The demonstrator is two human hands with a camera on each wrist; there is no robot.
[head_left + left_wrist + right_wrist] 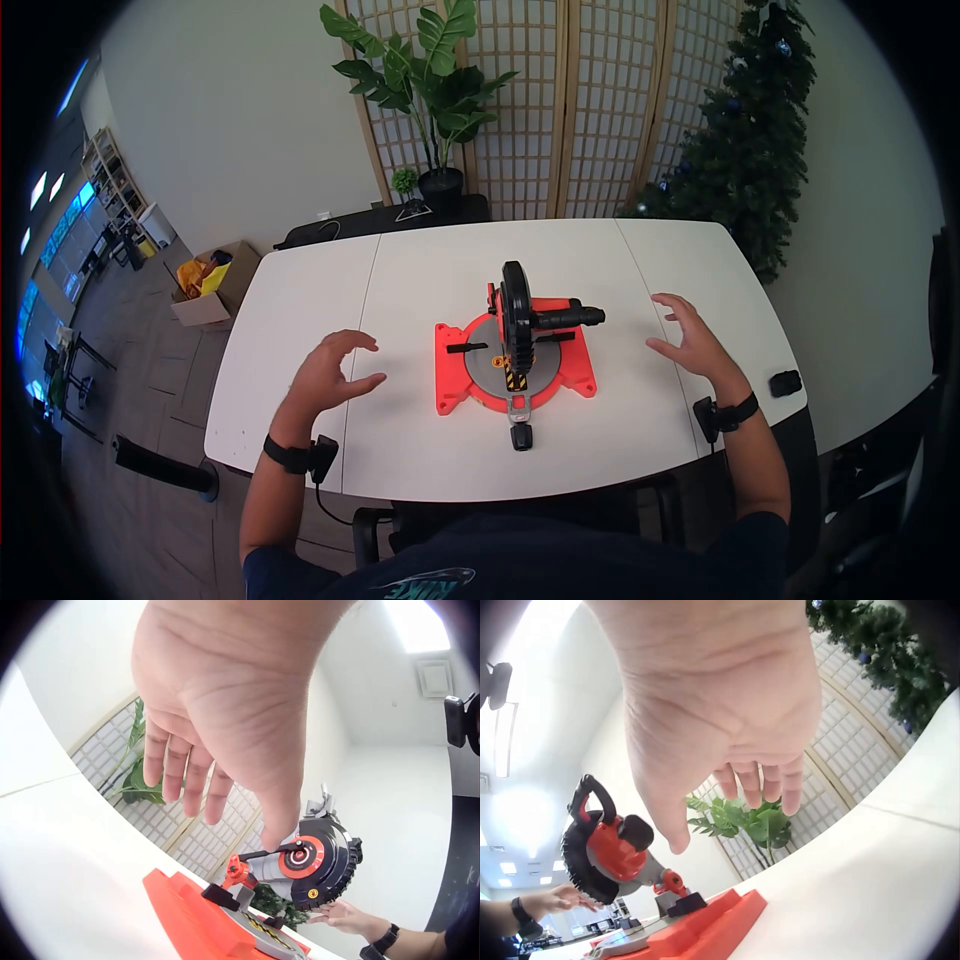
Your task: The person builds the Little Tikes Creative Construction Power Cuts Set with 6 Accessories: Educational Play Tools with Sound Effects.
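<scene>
A red and black miter saw [516, 330] stands on the white table [400, 465], its grey round turntable [480, 375] set in a red base. Its black-rimmed blade guard rises upright over the middle, and a black handle juts toward the front edge. To the saw's left my left hand [325, 372] hovers with fingers spread and thumb apart, holding nothing. On the other side my right hand [695, 343] is held up likewise, palm toward the saw. Both wrist views show bare palms, with the saw [315, 862] beyond the left thumb and the red base [712, 926] below the right hand.
A small black object [786, 383] lies at the table's right edge. Behind the table are a potted plant [440, 185], a lattice screen [520, 150] and a decorated tree [745, 140]. An open cardboard box [235, 280] stands at the left; a black chair [520, 510] is at the front.
</scene>
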